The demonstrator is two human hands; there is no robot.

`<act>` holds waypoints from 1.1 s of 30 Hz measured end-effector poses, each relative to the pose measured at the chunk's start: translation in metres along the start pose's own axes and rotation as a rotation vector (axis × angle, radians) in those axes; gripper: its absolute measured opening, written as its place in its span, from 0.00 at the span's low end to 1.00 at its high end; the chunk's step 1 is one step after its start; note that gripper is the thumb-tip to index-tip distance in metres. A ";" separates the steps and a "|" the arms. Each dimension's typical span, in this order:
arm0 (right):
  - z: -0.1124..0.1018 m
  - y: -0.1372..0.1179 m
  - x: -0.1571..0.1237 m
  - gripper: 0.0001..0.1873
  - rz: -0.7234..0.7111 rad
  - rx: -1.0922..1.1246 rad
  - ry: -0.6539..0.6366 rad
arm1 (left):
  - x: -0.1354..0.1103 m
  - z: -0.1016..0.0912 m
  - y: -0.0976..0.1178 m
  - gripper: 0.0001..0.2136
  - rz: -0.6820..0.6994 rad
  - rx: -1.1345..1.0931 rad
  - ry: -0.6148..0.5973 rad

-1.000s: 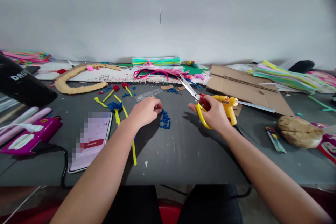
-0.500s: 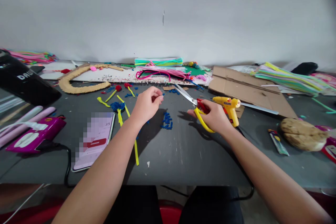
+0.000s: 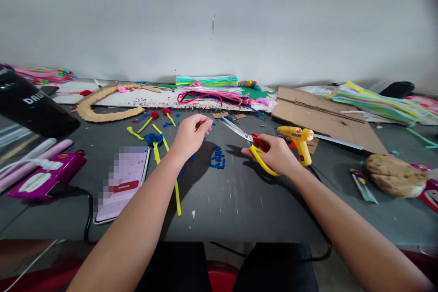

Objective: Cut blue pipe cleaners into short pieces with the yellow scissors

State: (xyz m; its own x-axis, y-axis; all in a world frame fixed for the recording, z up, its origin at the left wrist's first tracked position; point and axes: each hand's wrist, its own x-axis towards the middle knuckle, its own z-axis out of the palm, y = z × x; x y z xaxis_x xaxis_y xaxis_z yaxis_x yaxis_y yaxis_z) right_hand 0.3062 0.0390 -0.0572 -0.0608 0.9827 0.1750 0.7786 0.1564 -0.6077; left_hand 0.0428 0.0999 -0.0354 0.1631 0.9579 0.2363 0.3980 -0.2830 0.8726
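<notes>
My right hand [image 3: 273, 153] grips a pair of scissors [image 3: 239, 131] by its yellow and red handles, the blades slightly parted and pointing left toward my other hand. My left hand [image 3: 192, 134] is closed in a pinch just left of the blade tips; what its fingertips hold is too small to make out. On the table beneath lies a small pile of short blue cut pieces [image 3: 217, 158]. Left of my left wrist are a blue fuzzy tuft on a yellow stem [image 3: 153, 139] and a long yellow strip [image 3: 178, 198].
A yellow glue gun [image 3: 297, 139] stands beside my right hand. A phone [image 3: 125, 187] lies left of my left forearm, near a purple device [image 3: 51, 175] and a black tumbler [image 3: 34, 105]. Cardboard [image 3: 325, 114] and bundled pipe cleaners [image 3: 207, 80] line the back.
The scissors and my right hand have shifted slightly left and down, bringing the blades nearer my left hand. My left hand has barely moved, and its pinch stays closed.
</notes>
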 end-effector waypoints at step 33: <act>0.006 -0.007 -0.002 0.31 -0.003 0.007 -0.004 | -0.005 0.016 0.010 0.12 -0.052 -0.313 0.125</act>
State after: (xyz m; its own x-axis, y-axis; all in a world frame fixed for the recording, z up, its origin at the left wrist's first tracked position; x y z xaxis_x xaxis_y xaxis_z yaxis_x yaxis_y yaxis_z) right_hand 0.2975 0.0366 -0.0581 -0.0654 0.9826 0.1738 0.7739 0.1599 -0.6128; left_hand 0.0601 0.0919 -0.0344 0.0302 0.9746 0.2219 0.1032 -0.2238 0.9692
